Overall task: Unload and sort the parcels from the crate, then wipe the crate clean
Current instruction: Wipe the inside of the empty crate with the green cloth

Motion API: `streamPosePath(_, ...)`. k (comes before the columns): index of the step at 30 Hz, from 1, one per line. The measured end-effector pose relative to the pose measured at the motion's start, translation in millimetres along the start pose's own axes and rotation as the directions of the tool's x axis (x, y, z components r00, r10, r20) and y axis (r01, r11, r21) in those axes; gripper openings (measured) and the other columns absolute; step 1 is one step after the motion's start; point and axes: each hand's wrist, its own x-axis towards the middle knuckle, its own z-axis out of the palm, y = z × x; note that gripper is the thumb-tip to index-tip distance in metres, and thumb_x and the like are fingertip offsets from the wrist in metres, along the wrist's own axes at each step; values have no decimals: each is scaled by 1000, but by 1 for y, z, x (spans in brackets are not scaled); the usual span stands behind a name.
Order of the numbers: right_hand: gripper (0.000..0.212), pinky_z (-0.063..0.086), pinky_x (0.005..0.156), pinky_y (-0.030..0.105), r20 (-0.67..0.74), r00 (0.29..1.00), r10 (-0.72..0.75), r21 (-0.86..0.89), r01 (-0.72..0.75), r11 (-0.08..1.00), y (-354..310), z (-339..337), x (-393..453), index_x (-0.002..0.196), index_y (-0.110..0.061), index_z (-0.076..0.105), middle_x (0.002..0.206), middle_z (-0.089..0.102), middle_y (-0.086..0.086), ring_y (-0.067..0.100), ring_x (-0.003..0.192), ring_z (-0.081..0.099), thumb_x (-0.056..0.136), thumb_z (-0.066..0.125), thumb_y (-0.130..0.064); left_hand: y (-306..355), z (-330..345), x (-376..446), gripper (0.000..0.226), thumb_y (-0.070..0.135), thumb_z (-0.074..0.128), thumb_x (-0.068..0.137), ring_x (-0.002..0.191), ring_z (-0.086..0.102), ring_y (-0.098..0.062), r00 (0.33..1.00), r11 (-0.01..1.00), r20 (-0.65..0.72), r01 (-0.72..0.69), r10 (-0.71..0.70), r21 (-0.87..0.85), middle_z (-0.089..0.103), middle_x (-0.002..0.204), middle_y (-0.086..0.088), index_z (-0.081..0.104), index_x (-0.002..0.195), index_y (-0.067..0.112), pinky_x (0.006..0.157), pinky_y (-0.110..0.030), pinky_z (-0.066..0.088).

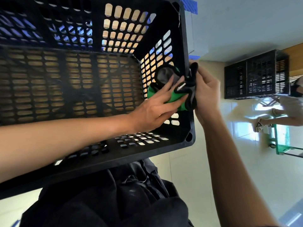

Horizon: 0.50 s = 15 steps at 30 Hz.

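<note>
The black perforated crate (190, 122) fills the left of the view, and I see no parcels inside it. A green, grey and black cloth (172, 97) is draped over the crate's right rim. My left hand (155, 107) reaches inside the crate, its straight fingers pressing the cloth against the inner right wall. My right hand (207, 94) is outside that wall, with its fingers curled round the black part of the cloth at the rim.
A second black crate (255, 79) stands to the right beside a wooden surface. A person in light clothes (290, 112) stands at the far right next to a green trolley (282, 141). Something blue (190, 5) lies behind the crate. Glossy tiled floor (188, 177) lies below.
</note>
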Motion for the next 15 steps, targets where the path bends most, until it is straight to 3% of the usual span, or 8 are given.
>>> streamPosePath(2, 32, 49, 69, 23, -50, 998, 41, -35, -42, 998, 3, 4, -4, 97, -19, 78, 79, 72, -8, 7, 74, 63, 103, 48, -11, -13, 5, -12, 44, -12, 57, 97, 148, 21, -57, 991, 990, 53, -127, 124, 66, 34, 154, -38, 52, 140, -5, 120, -63, 29)
streamPosePath(5, 34, 52, 72, 32, -64, 996, 54, -40, -57, 998, 3, 8, -7, 100, -20, 78, 89, 75, 9, 25, 83, 70, 101, 44, -14, -37, 7, -37, 62, -17, 59, 87, 150, 23, -47, 945, 948, 230, -274, 234, 161, 28, 161, -25, 45, 142, 8, 117, -60, 36)
streamPosePath(9, 34, 55, 66, 43, -54, 998, 19, -143, -27, 989, 2, 12, -2, 99, -14, 71, 88, 74, 9, 30, 84, 74, 104, 38, -16, -67, 4, -63, 74, -15, 68, 79, 151, 25, -39, 890, 912, 411, -320, 197, 257, 23, 165, -15, 45, 144, 13, 111, -53, 42)
streamPosePath(11, 33, 56, 66, 47, -49, 999, 2, -220, -13, 976, 3, 13, 0, 98, -9, 68, 88, 73, 10, 29, 82, 74, 105, 36, -19, -78, 0, -74, 80, -16, 67, 80, 153, 22, -34, 839, 925, 543, -223, 21, 309, 16, 167, -14, 46, 150, 16, 104, -42, 52)
streamPosePath(12, 34, 57, 66, 47, -50, 999, 0, -243, -12, 970, 3, 13, 1, 98, -7, 67, 89, 73, 9, 27, 81, 74, 106, 36, -19, -82, -1, -81, 83, -14, 61, 85, 154, 21, -32, 778, 933, 614, -114, -129, 341, 9, 169, -12, 38, 157, 21, 97, -35, 57)
streamPosePath(14, 35, 57, 65, 45, -62, 998, -17, -285, -1, 959, 3, 13, 1, 98, -5, 65, 89, 72, 10, 24, 78, 73, 106, 35, -20, -77, -1, -84, 76, -6, 45, 99, 152, 29, -32, 623, 907, 663, 220, -414, 360, 7, 170, -10, 21, 162, 29, 94, -34, 58)
streamPosePath(15, 35, 56, 64, 46, -65, 997, -31, -305, 10, 952, 2, 13, 1, 96, -3, 64, 88, 72, 11, 24, 77, 73, 106, 35, -21, -74, 2, -81, 66, 0, 43, 103, 149, 36, -32, 636, 883, 614, 369, -467, 290, 16, 169, -11, 25, 160, 26, 102, -38, 55)
